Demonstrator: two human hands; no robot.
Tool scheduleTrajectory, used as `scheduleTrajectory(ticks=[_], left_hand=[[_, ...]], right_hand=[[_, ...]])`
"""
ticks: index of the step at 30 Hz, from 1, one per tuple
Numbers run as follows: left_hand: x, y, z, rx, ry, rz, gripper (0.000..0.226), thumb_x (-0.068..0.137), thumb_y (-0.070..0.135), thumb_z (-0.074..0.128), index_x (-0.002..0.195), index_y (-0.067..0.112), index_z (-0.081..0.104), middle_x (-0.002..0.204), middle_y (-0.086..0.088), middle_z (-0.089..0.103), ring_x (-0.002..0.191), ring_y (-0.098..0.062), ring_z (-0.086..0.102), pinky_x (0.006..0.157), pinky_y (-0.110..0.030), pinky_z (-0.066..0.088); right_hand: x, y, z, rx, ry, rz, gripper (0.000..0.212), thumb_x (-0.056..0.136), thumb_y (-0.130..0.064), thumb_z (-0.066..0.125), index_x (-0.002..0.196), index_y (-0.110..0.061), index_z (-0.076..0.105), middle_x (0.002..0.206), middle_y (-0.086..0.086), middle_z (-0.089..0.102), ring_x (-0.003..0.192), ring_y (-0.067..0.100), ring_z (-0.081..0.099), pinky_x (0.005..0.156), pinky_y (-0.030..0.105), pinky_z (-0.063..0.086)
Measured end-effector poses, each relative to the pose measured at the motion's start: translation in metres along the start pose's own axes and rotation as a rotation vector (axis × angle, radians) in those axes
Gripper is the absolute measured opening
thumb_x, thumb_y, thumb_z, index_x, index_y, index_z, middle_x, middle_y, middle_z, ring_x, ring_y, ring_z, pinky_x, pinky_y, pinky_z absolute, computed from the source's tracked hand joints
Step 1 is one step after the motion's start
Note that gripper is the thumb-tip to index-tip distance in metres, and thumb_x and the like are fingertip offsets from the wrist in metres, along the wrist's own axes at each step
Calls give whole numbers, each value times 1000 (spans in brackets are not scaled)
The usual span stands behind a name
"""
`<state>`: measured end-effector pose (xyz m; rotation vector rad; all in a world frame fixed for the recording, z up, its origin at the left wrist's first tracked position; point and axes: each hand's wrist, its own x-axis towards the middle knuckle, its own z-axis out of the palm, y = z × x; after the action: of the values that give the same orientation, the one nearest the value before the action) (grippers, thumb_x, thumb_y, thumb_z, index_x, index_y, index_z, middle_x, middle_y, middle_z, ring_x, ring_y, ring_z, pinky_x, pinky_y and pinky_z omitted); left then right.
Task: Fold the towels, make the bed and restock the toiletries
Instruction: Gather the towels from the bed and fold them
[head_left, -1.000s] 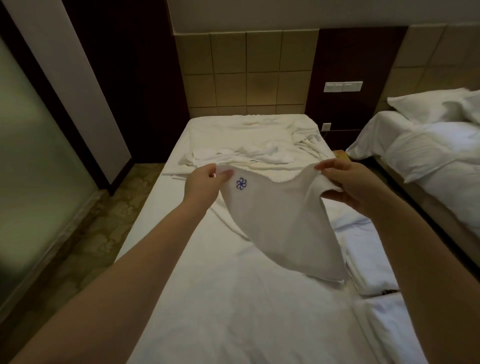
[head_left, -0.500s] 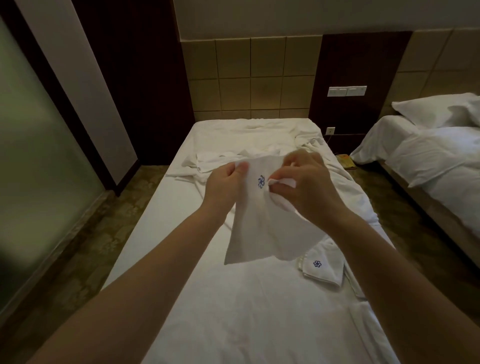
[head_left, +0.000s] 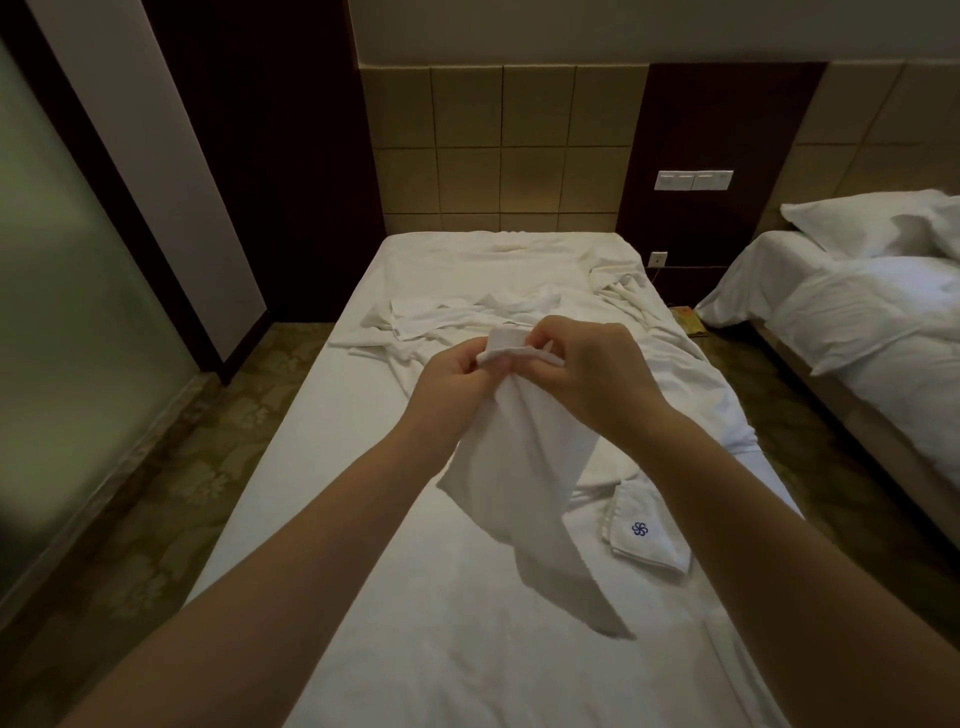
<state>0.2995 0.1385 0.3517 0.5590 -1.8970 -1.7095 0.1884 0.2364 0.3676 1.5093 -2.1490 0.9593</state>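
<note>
I am rating the task as early-stage: one folded towel (head_left: 649, 535) is lying at the lower right of the bed (head_left: 405, 623), crumpled linen (head_left: 467, 317) is sitting unsorted toward the upper centre, and no toiletries are showing. The left hand (head_left: 452, 374) and right hand (head_left: 597, 379) are meeting mid-frame, fingers clamped on the top edge of a white towel (head_left: 524, 467), which is hanging below them.

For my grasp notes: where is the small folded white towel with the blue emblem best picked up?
Probably its layered left edge, from above: the small folded white towel lies flat on the white bed sheet, so pinching all layers should keep the fold. The left hand and right hand grip another white cloth.
</note>
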Motion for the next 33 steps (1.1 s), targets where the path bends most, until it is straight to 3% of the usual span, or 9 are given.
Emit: scheduleTrajectory(ticks=[3,7,10,13,17,21,24,29,33], left_hand=[[14,-5,-22,-115,14,-22,16,96,10,51,98,9,67,93,-11,69,85,-19,63,84,-38,52],[41,-8,-62,-231,-53,-57,15,93,8,52,94,11,67,75,5,70,69,-7,64,65,-19,52],[66,-17,-84,-24,-111,-70,8,90,14,62,92,17,69,78,9,70,73,-5,64,73,-22,52],[84,-29,-100,97,-84,-115,7,87,14,65,85,19,69,86,2,68,86,-13,62,87,-35,49],[98,-34,-110,66,-136,-57,9,86,13,67,81,19,69,76,6,66,72,-5,61,68,-24,50],[114,-35,-119,-8,-108,40,12,88,9,64,79,18,63,65,14,62,61,0,55,55,-17,43],[125,-34,-123,-33,-114,95,17,88,8,64,75,16,58,68,-6,48,60,-10,42,49,-19,33],[139,-35,-122,-84,-190,116,21,85,-1,64,76,14,51,60,10,57,57,-3,53,55,-17,48],[141,-45,-117,-83,-233,103,28,82,-8,64,75,14,48,62,5,60,60,-5,58,61,-19,53]], right_hand=[[0,16,2,6,-135,48,29,82,-43,69,87,-14,72,76,-8,59,79,16,51,73,27,32],[-1,43,3,-175,-119,135,30,79,-43,71,91,-16,74,123,1,56,124,26,37,101,41,24],[18,31,7,36,-75,172,24,83,-30,71,86,-7,70,101,2,61,96,20,53,84,33,41],[39,13,18,7,-79,70,24,83,-21,72,75,-1,61,73,5,59,66,22,54,63,32,43],[60,5,30,-39,-21,18,27,84,-19,67,72,2,56,69,12,58,61,28,52,58,43,49],[63,-3,34,6,34,92,33,86,-28,57,76,3,59,69,5,56,62,24,52,57,25,41],[62,-3,37,162,-36,217,36,83,-32,57,75,3,59,65,5,52,63,24,49,59,34,42],[57,1,38,409,-3,459,44,73,-31,64,75,12,55,64,8,44,64,20,42,63,31,36],[45,4,38,456,17,516,58,65,-42,66,76,14,54,67,21,45,67,24,43,66,34,39]])
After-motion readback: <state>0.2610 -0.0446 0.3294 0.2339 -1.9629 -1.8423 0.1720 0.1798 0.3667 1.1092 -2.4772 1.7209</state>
